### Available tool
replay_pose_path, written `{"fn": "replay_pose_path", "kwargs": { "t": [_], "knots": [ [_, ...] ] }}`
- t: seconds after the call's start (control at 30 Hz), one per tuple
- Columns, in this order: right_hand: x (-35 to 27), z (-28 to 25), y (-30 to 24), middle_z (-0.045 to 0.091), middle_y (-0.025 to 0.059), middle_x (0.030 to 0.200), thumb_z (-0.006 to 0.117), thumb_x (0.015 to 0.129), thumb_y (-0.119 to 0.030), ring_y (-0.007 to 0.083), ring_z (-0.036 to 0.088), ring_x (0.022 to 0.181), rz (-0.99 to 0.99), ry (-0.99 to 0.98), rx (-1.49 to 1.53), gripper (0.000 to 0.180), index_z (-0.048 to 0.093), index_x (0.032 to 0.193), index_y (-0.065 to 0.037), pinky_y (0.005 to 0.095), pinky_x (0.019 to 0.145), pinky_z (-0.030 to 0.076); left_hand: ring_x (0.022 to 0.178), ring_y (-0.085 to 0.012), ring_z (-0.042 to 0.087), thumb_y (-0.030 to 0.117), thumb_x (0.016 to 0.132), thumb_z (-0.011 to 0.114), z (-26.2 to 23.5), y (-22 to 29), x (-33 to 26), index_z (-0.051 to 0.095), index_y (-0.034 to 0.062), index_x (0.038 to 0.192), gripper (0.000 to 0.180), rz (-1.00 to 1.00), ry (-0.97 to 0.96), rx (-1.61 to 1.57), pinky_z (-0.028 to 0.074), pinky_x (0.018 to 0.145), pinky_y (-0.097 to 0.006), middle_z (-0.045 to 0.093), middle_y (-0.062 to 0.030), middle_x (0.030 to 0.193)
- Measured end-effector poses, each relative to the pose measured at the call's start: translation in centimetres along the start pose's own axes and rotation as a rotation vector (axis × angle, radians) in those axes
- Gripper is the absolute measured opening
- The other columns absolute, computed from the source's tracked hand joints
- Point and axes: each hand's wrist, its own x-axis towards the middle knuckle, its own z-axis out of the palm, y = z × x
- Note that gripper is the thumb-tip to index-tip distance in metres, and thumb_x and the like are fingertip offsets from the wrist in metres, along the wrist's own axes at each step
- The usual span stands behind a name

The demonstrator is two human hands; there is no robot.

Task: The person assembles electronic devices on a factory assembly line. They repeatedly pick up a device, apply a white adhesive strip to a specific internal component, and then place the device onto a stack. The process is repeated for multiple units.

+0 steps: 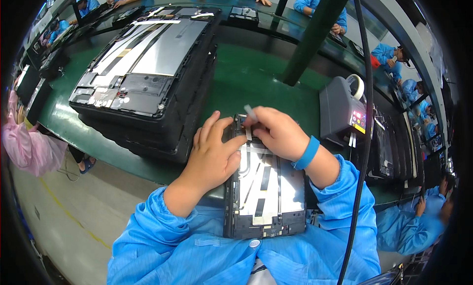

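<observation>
An opened tablet-like device with a black frame, silvery panels and dark strips lies in front of me, its near end close to my body. My left hand rests over its far left edge, fingers apart, with a fingertip beside a narrow whitish strip. Across from it, my right hand is closed in a pinch above the device's far end. A pale translucent stick-like piece pokes out from its fingers; the exact kind cannot be made out. My fingers partly hide the device's far end.
A tall stack of similar opened devices stands on the green table at left. At right are a grey tape dispenser with a lit panel, and a row of upright black units. A green post and black cable rise nearby. Co-workers sit around.
</observation>
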Motion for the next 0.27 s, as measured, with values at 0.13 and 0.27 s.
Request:
{"fn": "replay_pose_path", "kwargs": {
  "t": [0.13,0.27],
  "knots": [
    [-1.4,-0.4,0.8,0.064,0.0137,0.1,0.059,0.076,0.009,0.0306,0.062,0.096,-0.067,-0.078,-0.046,0.028,0.061,0.101,-0.004,0.0362,0.082,0.052,0.133,-0.0408,0.029,0.016,0.079,0.055,-0.3,0.3,0.1,0.066,0.0137,0.11,0.033,0.021,-0.018,0.071,0.027,0.106,-0.052,0.042,-0.0167,0.132],
    [-1.8,-0.7,1.3,0.064,0.015,0.108,0.056,0.08,0.007,0.0319,0.061,0.101,-0.201,-0.124,-0.147,0.031,0.06,0.107,-0.005,0.0369,0.085,0.051,0.134,-0.0379,0.029,0.019,0.079,0.059,-0.5,0.2,0.2,0.065,0.016,0.117,0.039,0.057,-0.042,0.13,0.027,0.105,-0.052,0.043,-0.0149,0.132]
  ]
}}
